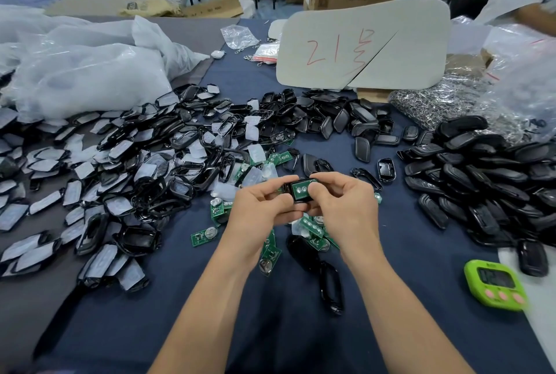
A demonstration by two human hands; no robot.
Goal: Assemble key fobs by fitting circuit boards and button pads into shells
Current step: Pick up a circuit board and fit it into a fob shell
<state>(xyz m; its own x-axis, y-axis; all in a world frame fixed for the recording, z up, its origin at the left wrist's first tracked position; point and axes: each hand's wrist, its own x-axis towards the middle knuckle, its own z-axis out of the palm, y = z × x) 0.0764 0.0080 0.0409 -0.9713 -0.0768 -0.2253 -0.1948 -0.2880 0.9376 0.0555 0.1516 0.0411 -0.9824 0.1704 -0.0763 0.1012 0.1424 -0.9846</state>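
Observation:
Both hands hold one black key fob shell (296,199) above the middle of the blue cloth. A green circuit board (301,190) lies inside the shell, face up. My left hand (258,211) grips the shell's left end. My right hand (343,205) grips the right end, its thumb on the board. Loose green circuit boards (204,235) with coin cells lie under and around my hands. Two black shell parts (329,286) lie just below my right wrist.
A wide heap of black shell frames and whitish button pads (120,169) fills the left. Black shell backs (487,181) are piled at the right. A green timer (496,285) sits near the right, a white board marked in red (361,48) and plastic bags (84,72) behind.

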